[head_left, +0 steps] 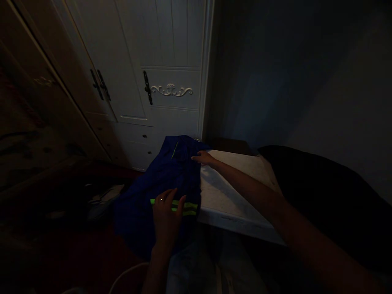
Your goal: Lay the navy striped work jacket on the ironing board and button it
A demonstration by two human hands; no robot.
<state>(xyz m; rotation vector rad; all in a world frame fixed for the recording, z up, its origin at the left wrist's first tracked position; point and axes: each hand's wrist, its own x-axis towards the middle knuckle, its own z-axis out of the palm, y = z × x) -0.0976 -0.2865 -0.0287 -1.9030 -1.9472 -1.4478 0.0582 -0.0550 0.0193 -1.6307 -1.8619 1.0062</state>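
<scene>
head-worn view | looks forward and down | left hand (167,216) near | wardrobe (174,45) farther off

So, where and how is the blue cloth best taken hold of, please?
Probably pinch the blue cloth by its right edge, coming from the right, over the white tabletop. That edge runs fairly straight and stands out against the white, with the right hand at its upper part. The left side spreads loosely, so it looks less handy.

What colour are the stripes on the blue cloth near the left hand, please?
The stripes on the blue cloth are bright yellowish green, best seen in the head view.
</scene>
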